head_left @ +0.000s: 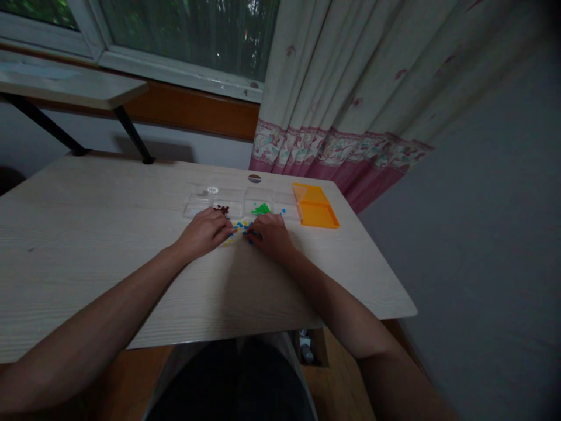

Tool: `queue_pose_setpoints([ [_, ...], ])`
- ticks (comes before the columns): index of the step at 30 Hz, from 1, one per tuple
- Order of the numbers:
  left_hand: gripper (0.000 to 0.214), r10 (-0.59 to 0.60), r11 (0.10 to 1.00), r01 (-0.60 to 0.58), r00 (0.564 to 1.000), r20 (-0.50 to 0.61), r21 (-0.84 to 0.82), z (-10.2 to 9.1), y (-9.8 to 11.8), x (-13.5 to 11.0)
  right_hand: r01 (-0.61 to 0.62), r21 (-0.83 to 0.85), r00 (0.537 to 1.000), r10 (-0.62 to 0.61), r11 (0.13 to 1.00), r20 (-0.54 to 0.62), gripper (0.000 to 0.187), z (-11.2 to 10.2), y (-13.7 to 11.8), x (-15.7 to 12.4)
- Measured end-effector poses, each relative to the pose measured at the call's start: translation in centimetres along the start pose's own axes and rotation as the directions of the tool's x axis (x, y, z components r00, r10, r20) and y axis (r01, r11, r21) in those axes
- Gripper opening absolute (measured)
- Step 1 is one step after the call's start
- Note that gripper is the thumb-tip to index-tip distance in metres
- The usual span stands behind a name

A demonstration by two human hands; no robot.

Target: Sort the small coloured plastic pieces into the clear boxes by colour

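Note:
Small blue and yellow pieces (240,225) lie loose on the table between my hands. My left hand (205,234) rests at the left side of this pile, fingers curled and pressed together; whatever is in the fingertips is too small to tell. From the right, my right hand (272,235) reaches into the pile with bent fingers closed among blue pieces, and its grip is hidden. Just beyond the hands stand clear plastic trays (200,209) with compartments. One compartment has dark red-brown pieces (222,209), another has green pieces (262,209), and a blue piece (284,210) shows farther right.
An open orange plastic case (318,213) lies right of the trays. Behind them is a round dark disc (255,178) on the table (109,234). A raised shelf (87,88) on black legs stands back left. A curtain (324,117) hangs behind; a wall (473,234) is at right.

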State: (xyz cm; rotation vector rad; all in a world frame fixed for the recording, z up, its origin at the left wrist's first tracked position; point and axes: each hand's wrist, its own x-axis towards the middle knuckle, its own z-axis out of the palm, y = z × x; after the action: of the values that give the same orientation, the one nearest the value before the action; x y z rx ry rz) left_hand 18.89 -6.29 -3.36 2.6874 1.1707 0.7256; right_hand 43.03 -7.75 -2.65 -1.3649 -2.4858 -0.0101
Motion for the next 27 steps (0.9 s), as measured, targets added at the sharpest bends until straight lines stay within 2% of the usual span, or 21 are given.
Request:
queue_pose_setpoints([
  [5, 0.043, 0.042, 0.999, -0.043, 0.998, 0.04, 0.015, -0.2, -0.2, -0.3, 0.028, 0.012, 1.0, -0.028, 1.0, 0.014, 0.016, 0.0, 0.0, 0.1],
  [11, 0.036, 0.023, 0.999, -0.024, 0.999, 0.041, 0.038, 0.0, -0.5, -0.3, 0.034, 0.014, 0.999, -0.034, 0.999, -0.003, 0.016, 0.1, -0.1, 0.2],
  [14, 0.032, 0.024, 0.999, -0.026, 0.998, 0.053, 0.037, -0.2, -0.4, -0.2, -0.048, 0.021, 0.994, 0.05, 0.999, -0.093, 0.021, -0.1, 0.7, 0.3],
  [16, 0.03, 0.028, 0.999, -0.029, 0.998, 0.053, 0.029, -0.3, -0.3, -0.1, -0.161, 0.032, 0.966, 0.164, 0.986, -0.202, 0.024, -0.5, 2.0, 0.4],
  [18, 0.029, 0.029, 0.999, -0.03, 0.999, 0.041, 0.023, -0.3, -0.3, -0.1, -0.305, 0.053, 0.898, 0.305, 0.951, -0.318, 0.025, -0.9, 3.8, 0.2],
  [21, 0.031, 0.029, 0.999, -0.03, 0.999, 0.02, 0.027, -0.5, -0.4, -0.1, -0.449, 0.084, 0.817, 0.446, 0.89, -0.364, 0.027, -1.2, 6.5, -0.1],
  [24, 0.032, 0.026, 0.999, -0.026, 1.0, 0.004, 0.031, -0.7, -0.6, -0.1, -0.503, 0.071, 0.792, 0.493, 0.861, -0.36, 0.028, -1.0, 8.3, -0.4],
  [27, 0.032, 0.017, 0.999, -0.017, 1.0, -0.012, 0.039, -0.9, -0.7, -0.1, -0.511, 0.059, 0.794, 0.497, 0.857, -0.35, 0.031, -0.5, 8.8, -0.4],
])
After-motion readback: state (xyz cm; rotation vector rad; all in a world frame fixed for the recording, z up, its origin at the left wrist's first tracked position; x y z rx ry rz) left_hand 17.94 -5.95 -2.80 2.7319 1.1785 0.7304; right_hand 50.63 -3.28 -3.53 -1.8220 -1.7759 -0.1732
